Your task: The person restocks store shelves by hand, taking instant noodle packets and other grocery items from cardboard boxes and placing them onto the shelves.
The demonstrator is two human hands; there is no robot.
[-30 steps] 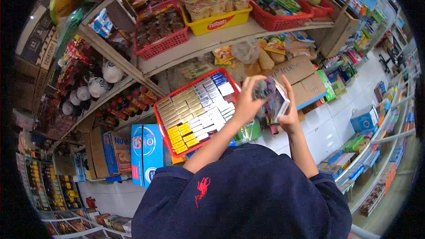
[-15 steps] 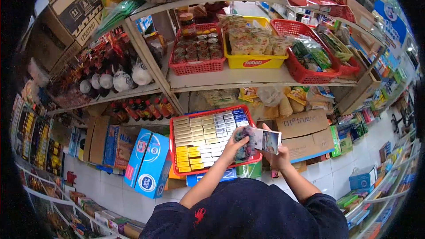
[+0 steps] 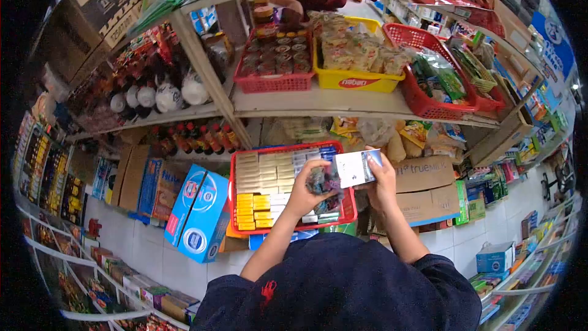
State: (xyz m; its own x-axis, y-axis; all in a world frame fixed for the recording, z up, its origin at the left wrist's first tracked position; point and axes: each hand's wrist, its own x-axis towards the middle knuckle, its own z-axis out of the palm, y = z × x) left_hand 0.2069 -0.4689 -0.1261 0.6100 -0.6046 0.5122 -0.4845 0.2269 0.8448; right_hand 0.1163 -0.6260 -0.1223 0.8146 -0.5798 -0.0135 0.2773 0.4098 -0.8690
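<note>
My left hand [image 3: 306, 191] is closed around a dark, mottled bundle [image 3: 323, 182] above the right part of a red basket [image 3: 231, 187]. Rows of small boxes fill that basket, cream [image 3: 277, 171] at the back and yellow [image 3: 254, 210] at the front left, with white and silver ones to the right. In my right hand [image 3: 383, 185] is a small white box [image 3: 355, 169] with a picture at one end, held beside the bundle.
A blue carton [image 3: 197, 213] stands left of the basket, a brown carton [image 3: 429, 193] right of it. The shelf [image 3: 275, 101] above bears a pink-red basket of jars [image 3: 272, 79], a yellow basket [image 3: 361, 83] and a red basket [image 3: 429, 107].
Both hands and what they hold have shifted slightly; the white box has turned and shows a whiter face. The basket and cartons appear a little further left in view.
</note>
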